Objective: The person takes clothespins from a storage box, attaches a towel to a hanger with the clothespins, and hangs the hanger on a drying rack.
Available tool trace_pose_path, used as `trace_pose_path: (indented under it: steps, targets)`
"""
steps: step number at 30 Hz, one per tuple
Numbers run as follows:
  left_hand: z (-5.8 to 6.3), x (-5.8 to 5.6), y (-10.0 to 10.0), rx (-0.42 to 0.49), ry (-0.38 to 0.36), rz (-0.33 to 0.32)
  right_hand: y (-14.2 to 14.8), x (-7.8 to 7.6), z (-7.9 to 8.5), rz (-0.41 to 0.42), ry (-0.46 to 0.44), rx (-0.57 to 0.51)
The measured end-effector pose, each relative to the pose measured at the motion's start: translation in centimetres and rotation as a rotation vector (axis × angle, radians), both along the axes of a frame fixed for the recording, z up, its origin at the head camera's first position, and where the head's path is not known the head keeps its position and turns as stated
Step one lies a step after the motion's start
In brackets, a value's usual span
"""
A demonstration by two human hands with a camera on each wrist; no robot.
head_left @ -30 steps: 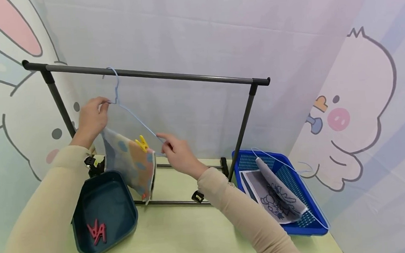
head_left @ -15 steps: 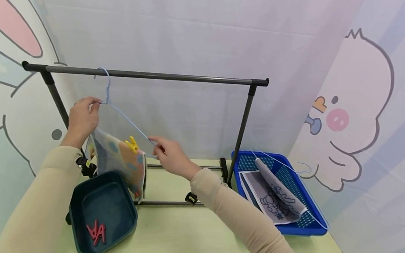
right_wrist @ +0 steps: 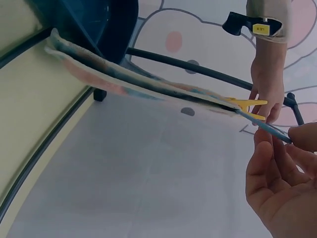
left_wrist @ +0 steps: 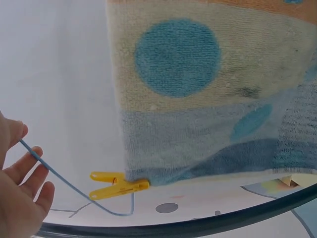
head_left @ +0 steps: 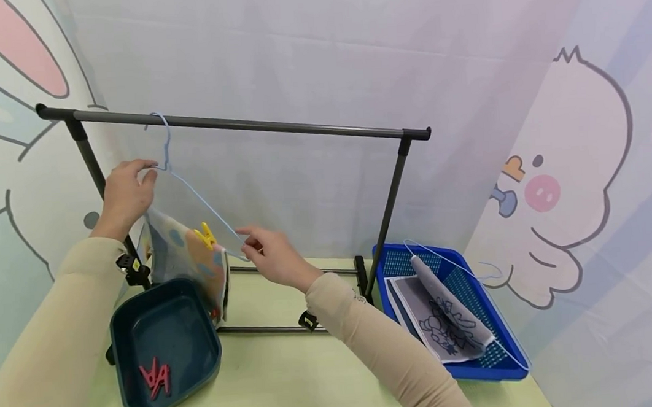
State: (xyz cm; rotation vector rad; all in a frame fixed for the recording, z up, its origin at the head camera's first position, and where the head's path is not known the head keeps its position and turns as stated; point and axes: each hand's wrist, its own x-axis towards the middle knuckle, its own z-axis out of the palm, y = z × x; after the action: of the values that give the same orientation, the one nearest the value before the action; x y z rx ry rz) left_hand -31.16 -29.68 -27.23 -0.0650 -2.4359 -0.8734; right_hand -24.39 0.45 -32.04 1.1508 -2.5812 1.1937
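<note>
A light blue wire hanger [head_left: 193,195] hooks over the dark rack bar [head_left: 278,127] near its left end. A dotted towel [head_left: 188,263] hangs from the hanger's lower wire, held by a yellow clothespin [head_left: 205,236]. My left hand [head_left: 148,173] pinches the hanger at its neck, just under the hook. My right hand [head_left: 247,244] pinches the hanger's right corner. In the left wrist view the towel [left_wrist: 208,89], the clothespin [left_wrist: 119,184] and the wire [left_wrist: 64,181] show beside my fingers [left_wrist: 29,193]. The right wrist view shows my right hand [right_wrist: 287,144] on the wire [right_wrist: 270,130].
A dark teal tray [head_left: 144,317] with red clothespins [head_left: 155,377] sits under the towel at the left. A blue basket [head_left: 478,367] at the right holds a grey printed cloth [head_left: 448,323] and another wire hanger. The rack's feet stand on the pale green table [head_left: 291,383].
Both hands have slid the hanger and towel leftward along the bar. The towel now hangs closer to the left post.
</note>
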Motion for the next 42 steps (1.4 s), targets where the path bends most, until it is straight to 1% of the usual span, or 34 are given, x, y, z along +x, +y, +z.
trace_pose_path:
  steps: [5, 11, 15, 19, 23, 26, 28, 34, 39, 42]
  targets:
    - [0.1, 0.1, 0.3, 0.015, -0.033, -0.016, 0.2, 0.0, 0.2, 0.013, 0.056, 0.071]
    - [0.1, 0.3, 0.6, 0.029, -0.046, -0.025, 0.3, -0.1, 0.4, 0.015, 0.048, 0.102]
    - [-0.3, 0.9, 0.8, 0.023, -0.050, -0.042, 0.4, -0.1, 0.4, 0.016, 0.063, 0.125]
    - [-1.2, 1.8, 0.8, 0.004, -0.080, -0.073, 0.8, 0.0, 0.3, 0.035, 0.050, 0.133]
    - [-2.3, 2.9, 0.6, -0.035, -0.152, -0.132, 1.4, 0.0, 0.1, 0.049, 0.056, 0.160]
    - [-3.0, 3.8, 0.6, -0.072, -0.218, -0.185, 2.2, -0.1, 0.1, 0.043, 0.072, 0.195]
    - [-3.5, 4.5, 0.7, -0.106, -0.241, -0.206, 2.8, -0.1, 0.1, 0.036, 0.081, 0.226]
    - [-4.6, 6.3, 1.0, -0.200, -0.256, -0.241, 5.3, 0.1, 0.2, 0.037, 0.080, 0.312]
    - [-5.7, 7.4, 1.2, -0.257, -0.279, -0.281, 8.2, 0.6, 0.3, 0.036, 0.047, 0.387]
    - [-6.4, 8.0, 1.3, -0.279, -0.265, -0.302, 10.1, 0.9, 0.2, 0.012, 0.043, 0.425]
